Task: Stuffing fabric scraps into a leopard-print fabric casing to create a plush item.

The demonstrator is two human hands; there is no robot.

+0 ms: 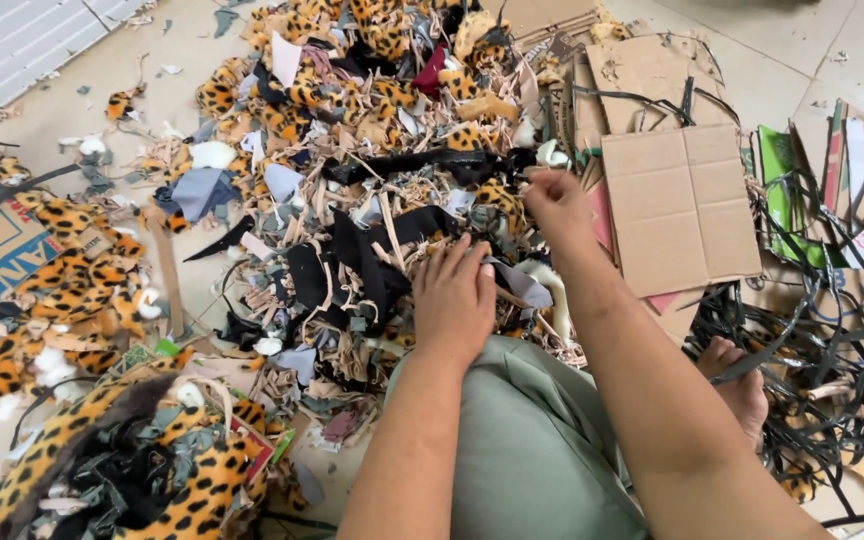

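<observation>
On floor | scrap pile | left hand gripping scraps | right hand pinching strip

Hands amid fabric scraps

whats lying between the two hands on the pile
In the head view, a grey fabric scrap and mixed beige offcuts lie between the left hand and the right hand.

Fabric scraps and cardboard crowd everything; bare floor far left.
</observation>
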